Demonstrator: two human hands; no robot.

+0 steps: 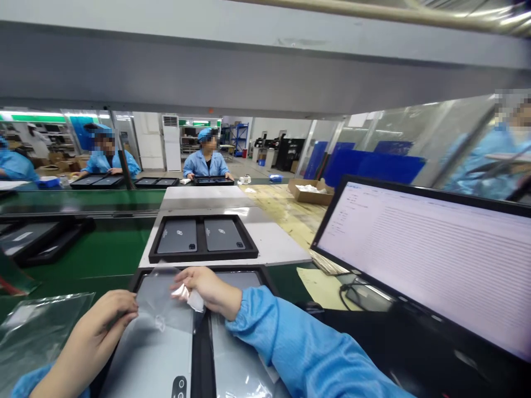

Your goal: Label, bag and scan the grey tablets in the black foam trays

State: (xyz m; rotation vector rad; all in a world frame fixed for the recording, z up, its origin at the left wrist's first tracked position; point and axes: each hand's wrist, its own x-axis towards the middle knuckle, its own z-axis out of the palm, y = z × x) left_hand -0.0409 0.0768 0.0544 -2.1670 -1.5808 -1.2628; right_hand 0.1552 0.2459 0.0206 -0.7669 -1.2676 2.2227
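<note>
A grey tablet (145,348) lies back up in the left slot of a black tray (202,354) in front of me, its camera bump towards me. Clear plastic film (160,304) rises over the tablet's far end. My left hand (93,337) pinches the film's left edge with thumb and fingers. On the other side, my right hand (207,287) is closed on the film, and a small crumpled white piece (194,301) shows under its fingers. The tray's right slot holds a second tablet (238,359) under shiny clear plastic, partly hidden by my right sleeve.
Beyond is another black tray (153,251) with two tablets. A monitor (427,260) stands at right, with yellow paper (327,287) beside it. Clear plastic bags (41,326) lie at left. More trays (53,254) sit on the green belt. Co-workers (206,160) sit across.
</note>
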